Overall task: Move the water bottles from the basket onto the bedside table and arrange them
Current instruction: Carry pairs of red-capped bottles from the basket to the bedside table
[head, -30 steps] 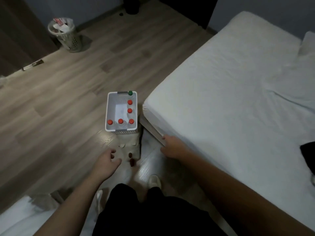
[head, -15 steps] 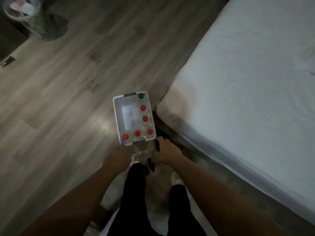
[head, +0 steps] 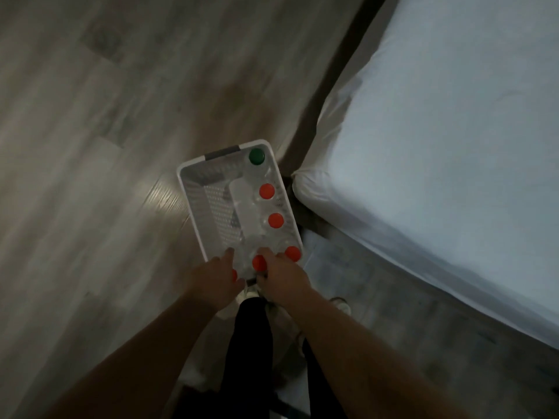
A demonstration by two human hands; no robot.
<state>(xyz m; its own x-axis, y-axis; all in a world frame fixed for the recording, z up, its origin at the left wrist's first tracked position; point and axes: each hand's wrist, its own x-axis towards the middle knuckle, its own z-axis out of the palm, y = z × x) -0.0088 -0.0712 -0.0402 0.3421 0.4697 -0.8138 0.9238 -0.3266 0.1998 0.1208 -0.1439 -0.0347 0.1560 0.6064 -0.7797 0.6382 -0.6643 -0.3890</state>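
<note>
Head view, single frame, motion-blurred.

1. A white perforated basket (head: 198,196) stands on the wood-plank floor (head: 90,146). Its 3 o'clock side is just beside the corner of a bed (head: 438,146) with a pale sheet. A grey handle (head: 223,153) sits on its 12 o'clock rim.
2. The water bottles (head: 276,220) stand upright inside the basket. One has a green cap (head: 256,156) in the 1 o'clock corner. The red caps (head: 267,191) run down the 3 o'clock wall and along the 6 o'clock rim. Any labels or writing are too blurred to read.
3. The left hand (head: 216,282) lies over the basket's 7 o'clock corner and covers most of the corner cap (head: 233,275). One fingertip reaches past the rim.
4. The right hand (head: 282,278) is at the 6 o'clock rim, its fingers against the middle cap (head: 259,263).
5. I cannot tell whether either hand is spread, pressed or pinching.
6. Dark trouser legs (head: 251,343) and pale shoes (head: 341,305) show at 6 o'clock of the basket.
</note>
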